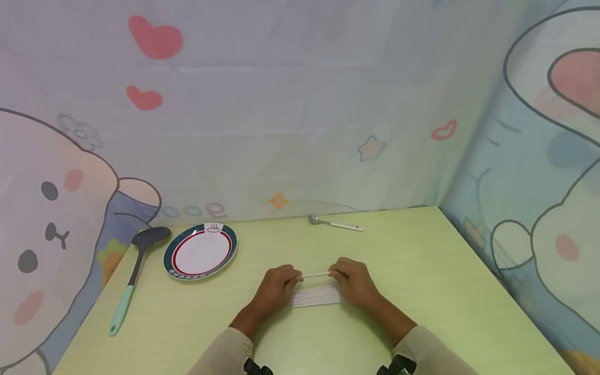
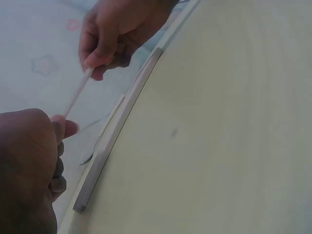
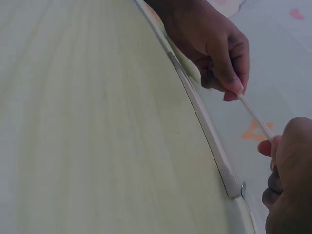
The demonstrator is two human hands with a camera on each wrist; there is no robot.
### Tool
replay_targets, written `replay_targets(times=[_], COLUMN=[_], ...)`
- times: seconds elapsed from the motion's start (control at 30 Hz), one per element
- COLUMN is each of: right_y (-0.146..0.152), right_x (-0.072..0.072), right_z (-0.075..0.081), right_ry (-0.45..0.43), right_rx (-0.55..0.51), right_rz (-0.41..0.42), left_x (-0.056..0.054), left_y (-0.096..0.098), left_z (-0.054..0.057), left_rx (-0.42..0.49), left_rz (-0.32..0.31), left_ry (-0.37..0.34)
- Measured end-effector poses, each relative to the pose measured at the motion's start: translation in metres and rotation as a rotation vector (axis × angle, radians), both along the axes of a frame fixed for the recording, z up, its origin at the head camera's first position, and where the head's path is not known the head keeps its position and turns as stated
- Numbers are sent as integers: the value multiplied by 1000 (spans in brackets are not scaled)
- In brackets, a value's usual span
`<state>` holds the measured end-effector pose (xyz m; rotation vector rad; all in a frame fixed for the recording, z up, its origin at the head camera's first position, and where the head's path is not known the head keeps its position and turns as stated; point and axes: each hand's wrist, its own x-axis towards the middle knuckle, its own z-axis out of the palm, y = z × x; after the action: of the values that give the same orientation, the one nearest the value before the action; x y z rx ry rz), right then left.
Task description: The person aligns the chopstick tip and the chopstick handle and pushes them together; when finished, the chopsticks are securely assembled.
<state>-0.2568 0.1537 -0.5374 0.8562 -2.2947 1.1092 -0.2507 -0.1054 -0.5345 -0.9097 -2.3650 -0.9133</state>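
A thin white stick (image 1: pixel 315 274) is stretched level between both hands above the table. My left hand (image 1: pixel 276 285) pinches its left end between thumb and curled fingers, and the right hand (image 1: pixel 354 281) grips the opposite end the same way. Just below, a flat pale block (image 1: pixel 315 297) with long parallel lines, like sticks laid side by side, lies on the table; the hands partly cover its ends. In the left wrist view, the stick (image 2: pixel 78 93) is held clear of the low block (image 2: pixel 119 129). The right wrist view also shows a gap between stick (image 3: pixel 256 117) and block (image 3: pixel 207 129).
A white plate (image 1: pixel 203 252) with a green rim sits at the back left. Left of it lies a black-headed kitchen utensil (image 1: pixel 133 276) with a mint handle. A small spoon (image 1: pixel 344 226) lies near the back edge. Printed cloth walls (image 1: pixel 281 104) border the yellow-green table (image 1: pixel 445 291).
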Motion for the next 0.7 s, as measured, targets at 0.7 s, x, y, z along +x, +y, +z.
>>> replay_targets(times=[0.7], right_y=[-3], right_x=[-2], right_z=[9], right_ry=[-116], right_rx=[-50], right_rz=[23], left_x=[1], left_y=[1], left_z=[5], left_rx=[39], left_rz=[35], left_ry=[-57])
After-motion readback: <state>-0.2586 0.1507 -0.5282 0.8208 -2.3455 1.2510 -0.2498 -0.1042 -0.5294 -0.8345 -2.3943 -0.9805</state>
